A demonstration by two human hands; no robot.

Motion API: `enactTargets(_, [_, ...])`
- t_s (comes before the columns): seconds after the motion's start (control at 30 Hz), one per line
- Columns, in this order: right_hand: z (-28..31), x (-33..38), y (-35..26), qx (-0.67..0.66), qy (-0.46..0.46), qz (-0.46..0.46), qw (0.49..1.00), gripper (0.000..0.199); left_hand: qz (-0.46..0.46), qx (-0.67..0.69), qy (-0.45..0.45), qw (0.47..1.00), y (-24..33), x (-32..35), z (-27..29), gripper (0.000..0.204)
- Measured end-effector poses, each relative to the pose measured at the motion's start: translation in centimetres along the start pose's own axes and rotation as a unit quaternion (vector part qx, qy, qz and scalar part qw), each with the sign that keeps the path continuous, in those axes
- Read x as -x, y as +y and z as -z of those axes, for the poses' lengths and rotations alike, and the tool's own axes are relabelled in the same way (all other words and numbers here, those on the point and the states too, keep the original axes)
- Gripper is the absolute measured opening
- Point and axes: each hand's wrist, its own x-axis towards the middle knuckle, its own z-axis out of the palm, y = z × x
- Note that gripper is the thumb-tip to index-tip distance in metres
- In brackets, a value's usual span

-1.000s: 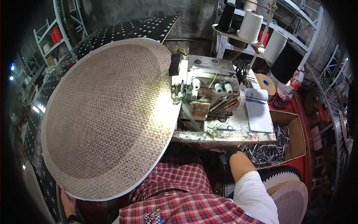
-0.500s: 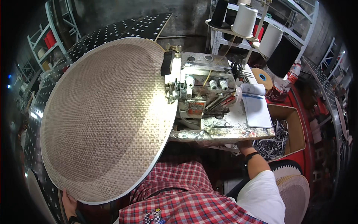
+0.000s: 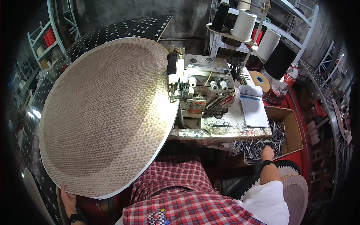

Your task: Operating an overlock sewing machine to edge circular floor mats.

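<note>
Two hands show in the head view, far apart at the bottom of the frame. At the lower left, the left hand (image 3: 68, 198) grips the near rim of a large round woven mat of beige fibre with a white bound edge (image 3: 107, 112), fingers wrapped under the edge and clenched on it. That mat fills the left half of the picture, tilted up, its far edge tucked against the grey industrial sewing machine (image 3: 198, 88), which sits on a worn, stained worktable (image 3: 225, 129). At the lower right, the right hand (image 3: 267, 153) reaches down into a tangle of black-and-white striped trim tape (image 3: 258, 144) spilling from an open brown cardboard box (image 3: 288, 129); the fingers are buried among the strips, so I cannot tell whether they have closed on anything. A white notebook with lined pages (image 3: 255, 108) lies on the table right of the machine. Behind it, large white thread cones (image 3: 244, 24) and a black one stand on a rack. The person's red plaid shirt (image 3: 180, 195) fills the lower middle, and a second round woven mat (image 3: 296, 193) lies low at right, beside the white sleeve.
</note>
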Motion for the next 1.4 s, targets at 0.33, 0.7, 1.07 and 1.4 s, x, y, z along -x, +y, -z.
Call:
enactTargets(0.33, [0.8, 8.6, -12.1, -0.078, -0.111, 0.171, 0.976, 0.031, -0.014, 0.044, -0.079, 0.996, 1.6, -0.3, 2.1, 0.049])
enactTargets(0.7, [3.8, 16.6, -17.7, -0.248, -0.165, 0.285, 0.911, 0.043, 0.046, -0.063, -0.249, 0.965, -1.1, 3.8, 2.6, 0.062])
enactTargets(1.07, [6.9, 19.4, -20.8, -0.34, -0.186, 0.309, 0.869, 0.031, -0.144, -0.296, -0.121, 0.937, -0.2, 1.2, 6.4, 0.042])
enactTargets(1.4, [-0.6, 12.8, -21.6, -0.266, -0.061, 0.215, 0.938, 0.031, -0.054, 0.027, -0.048, 0.997, 1.6, -1.1, 6.7, 0.051])
